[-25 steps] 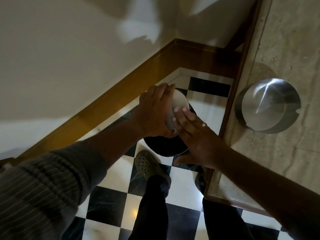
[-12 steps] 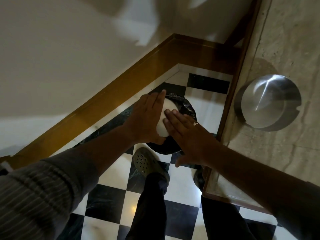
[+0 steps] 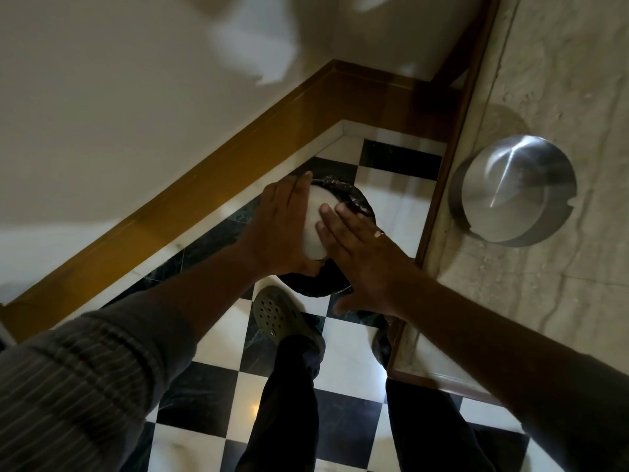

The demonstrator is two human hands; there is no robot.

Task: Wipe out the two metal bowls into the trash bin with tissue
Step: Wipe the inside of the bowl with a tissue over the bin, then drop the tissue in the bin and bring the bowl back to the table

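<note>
My left hand (image 3: 282, 229) grips a pale metal bowl (image 3: 318, 219), held on edge over the black-lined trash bin (image 3: 360, 202) on the floor. My right hand (image 3: 360, 257) lies flat against the bowl's outer side with its fingers spread. No tissue shows in either hand. The bowl's inside faces away from me and is hidden. The second metal bowl (image 3: 514, 189) rests upside down on the stone counter (image 3: 544, 301) at the right, untouched.
The bin stands in a corner between a wooden skirting board (image 3: 211, 185) and the counter's wooden edge (image 3: 442, 185). My feet, one in a perforated clog (image 3: 275, 315), stand on the black and white tiled floor just in front of the bin.
Both hands and the bowl have moved down and closer to the bin's mouth, and the bin's rim now shows behind the bowl. The bowl on the counter has not moved.
</note>
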